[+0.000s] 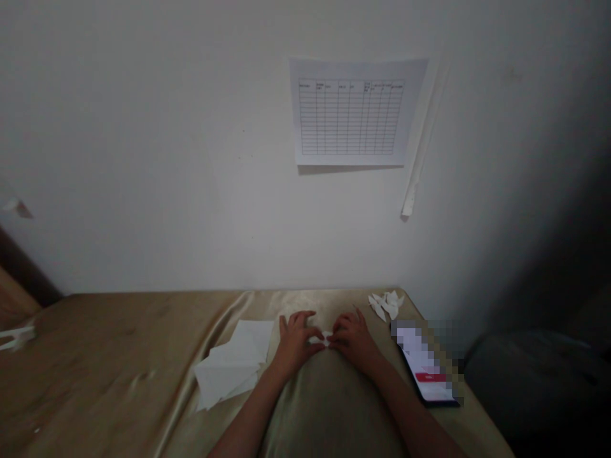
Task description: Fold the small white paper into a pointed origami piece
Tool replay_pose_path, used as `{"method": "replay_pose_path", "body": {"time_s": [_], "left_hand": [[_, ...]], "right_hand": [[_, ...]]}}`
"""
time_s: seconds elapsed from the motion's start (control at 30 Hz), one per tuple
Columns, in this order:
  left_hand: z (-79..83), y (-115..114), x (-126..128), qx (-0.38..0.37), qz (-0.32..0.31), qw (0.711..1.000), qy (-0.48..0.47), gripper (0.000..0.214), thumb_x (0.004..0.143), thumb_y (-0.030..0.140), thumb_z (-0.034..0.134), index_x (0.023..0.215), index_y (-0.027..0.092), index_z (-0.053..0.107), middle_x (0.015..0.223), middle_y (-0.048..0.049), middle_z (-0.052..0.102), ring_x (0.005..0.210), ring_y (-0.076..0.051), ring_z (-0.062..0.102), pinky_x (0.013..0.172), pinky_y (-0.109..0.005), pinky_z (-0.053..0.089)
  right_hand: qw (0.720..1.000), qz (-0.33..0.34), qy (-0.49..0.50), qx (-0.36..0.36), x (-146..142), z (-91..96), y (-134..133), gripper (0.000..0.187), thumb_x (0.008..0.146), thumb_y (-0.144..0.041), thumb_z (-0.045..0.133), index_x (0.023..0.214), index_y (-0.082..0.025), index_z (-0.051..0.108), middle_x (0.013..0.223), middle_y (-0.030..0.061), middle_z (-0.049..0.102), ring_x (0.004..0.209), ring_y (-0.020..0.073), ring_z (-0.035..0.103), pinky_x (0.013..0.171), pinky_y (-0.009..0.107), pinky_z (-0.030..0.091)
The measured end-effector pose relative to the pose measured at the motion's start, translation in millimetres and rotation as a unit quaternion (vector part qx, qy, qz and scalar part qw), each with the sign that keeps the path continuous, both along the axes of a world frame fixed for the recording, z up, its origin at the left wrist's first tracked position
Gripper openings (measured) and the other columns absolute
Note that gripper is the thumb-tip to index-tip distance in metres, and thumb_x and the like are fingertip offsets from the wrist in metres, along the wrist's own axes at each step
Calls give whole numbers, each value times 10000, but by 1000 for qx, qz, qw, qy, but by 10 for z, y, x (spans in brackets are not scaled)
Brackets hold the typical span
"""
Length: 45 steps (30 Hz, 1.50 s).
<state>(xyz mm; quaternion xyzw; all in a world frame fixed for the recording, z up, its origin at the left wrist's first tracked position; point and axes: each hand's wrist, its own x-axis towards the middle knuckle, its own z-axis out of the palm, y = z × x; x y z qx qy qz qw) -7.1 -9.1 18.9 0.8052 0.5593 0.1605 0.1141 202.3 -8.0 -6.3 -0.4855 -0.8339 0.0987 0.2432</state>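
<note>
Between my two hands is a small piece of white paper (326, 338), mostly covered by my fingers, so its folds and shape are hard to make out. My left hand (296, 336) pinches its left side with thumb and forefinger while the other fingers stay raised. On the opposite side, my right hand (352, 337) grips the paper with its fingertips. Loose sheets of white paper (233, 362) lie fanned out to the left of my left hand. A little pile of small white paper pieces (387, 304) rests beyond my right hand.
A phone (424, 366) with a lit, partly pixelated screen lies right of my right forearm. Shiny gold-brown cloth (119, 356) covers the surface, which meets a pale wall. A printed table sheet (353, 114) hangs there. At far left is a white object (16, 337).
</note>
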Motion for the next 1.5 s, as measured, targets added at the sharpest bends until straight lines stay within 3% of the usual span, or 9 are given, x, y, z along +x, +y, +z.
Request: {"method": "replay_pose_path", "body": {"time_s": [0.17,0.53,0.93,1.3,1.5], "left_hand": [[-46,9,17,16,-4,1000,-11,136,751,380,805,884,364,784,1477,-7,517,1400,-322,374,1155,-734,27],[-66,27,-15,11,-1,1000,-27,115,750,417,797,853,368,784,1485,-4,515,1397,-327,381,1140,-747,43],[-44,29,-13,-10,8,1000,-28,106,757,407,786,852,360,784,1497,2,503,1404,-328,370,1146,-728,46],[-121,68,-21,-17,14,999,-44,103,761,423,776,850,371,779,1492,10,505,1409,-326,371,1138,-744,40],[-70,54,-3,-29,18,998,-44,99,775,418,760,851,358,779,1493,-1,507,1408,-325,373,1141,-741,46]], "right_hand": [[1000,4,10,12,-10,9,-9,68,860,-370,717,896,-359,773,981,-18,720,1162,214,549,1198,569,-28],[1000,-9,22,15,-17,95,-74,88,872,-341,686,850,-322,768,976,-16,725,1103,198,587,1198,560,-33],[1000,-22,-3,-4,-21,18,13,139,901,-273,642,851,-323,761,953,-15,729,1139,211,567,1173,600,-48],[999,-4,-34,27,11,7,1,97,897,-364,665,917,-348,758,975,-22,701,1114,204,577,1180,619,-74],[999,13,-37,32,12,45,-25,102,900,-385,666,925,-340,754,968,-20,687,1102,190,578,1180,613,-97]]}}
